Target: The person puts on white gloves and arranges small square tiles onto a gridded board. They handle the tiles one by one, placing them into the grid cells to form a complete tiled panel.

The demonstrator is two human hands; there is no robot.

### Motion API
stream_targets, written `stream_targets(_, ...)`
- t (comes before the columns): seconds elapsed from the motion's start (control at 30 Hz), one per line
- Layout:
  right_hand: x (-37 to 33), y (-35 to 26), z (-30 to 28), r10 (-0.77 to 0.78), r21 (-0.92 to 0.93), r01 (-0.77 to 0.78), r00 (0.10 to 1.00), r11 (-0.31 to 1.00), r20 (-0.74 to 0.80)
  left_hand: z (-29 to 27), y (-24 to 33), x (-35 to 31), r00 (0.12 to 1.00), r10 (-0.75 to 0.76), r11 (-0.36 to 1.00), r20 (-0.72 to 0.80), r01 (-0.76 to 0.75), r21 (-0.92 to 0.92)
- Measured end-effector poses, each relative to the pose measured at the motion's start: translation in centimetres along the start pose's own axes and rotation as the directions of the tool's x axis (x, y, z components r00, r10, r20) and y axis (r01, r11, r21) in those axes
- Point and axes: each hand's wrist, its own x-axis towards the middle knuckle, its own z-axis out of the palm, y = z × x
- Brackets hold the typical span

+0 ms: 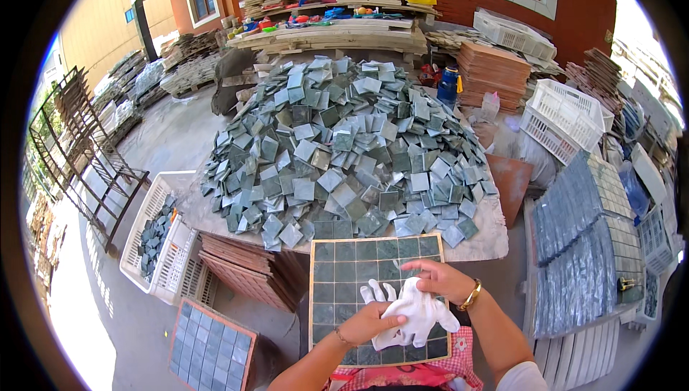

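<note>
A pair of white work gloves [423, 312] is bunched up over the lower part of a grid of dark green stone tiles in a light frame [323, 272]. My left hand [369, 323] is closed on the gloves, thumb on top, at their near left side. At their upper edge, my right hand [445, 281] pinches the fabric, with its index finger reaching out over the tiles. The gloves cover part of the grid, which lies right before me, above a pink checked cloth [463, 348].
Beyond the grid, loose green tiles [323, 154] are heaped on a table [488, 236]. A white crate [172, 254] with tiles and another tiled panel [212, 346] stand at left. Plastic-wrapped tile stacks [578, 262] and white baskets [563, 118] are at right.
</note>
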Motion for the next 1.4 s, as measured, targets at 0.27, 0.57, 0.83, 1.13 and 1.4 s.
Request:
stream_targets(0.27, -1.0, 1.3, -1.4, -0.154, 0.401, 0.345, 0.886, 0.848, -0.437, -3.1, -1.0, -0.7, 0.937, 0.096, 0.994, -0.335, -0.106, -0.011)
stream_targets(0.57, -0.8, 0.0, 0.2, -0.129, 0.445, 0.398, 0.843, 0.802, -0.522, -2.0, -0.4, 0.1, 0.718, 0.551, 0.827, -0.424, -0.404, 0.391)
stream_targets(0.83, -1.1, -2.8, 4.1, -0.137, -0.103, 0.110, 0.939, 0.989, -0.316, -1.7, 1.8, 1.4, 0.899, 0.399, 0.898, -0.183, -0.342, 0.275)
stream_targets(1.13, -0.4, -0.7, 4.0, -0.037, 0.061, 0.069, 0.902, 0.996, -0.430, -1.4, 3.8, 0.4, 0.606, 0.691, 0.624, -0.393, -0.227, 0.748)
stream_targets(1.4, -0.2, 3.0, 6.1, -0.111, -0.150, 0.076, 0.964, 0.986, -0.241, 0.7, 2.2, 0.6, 0.857, 0.418, 0.783, -0.300, -0.174, 0.597)
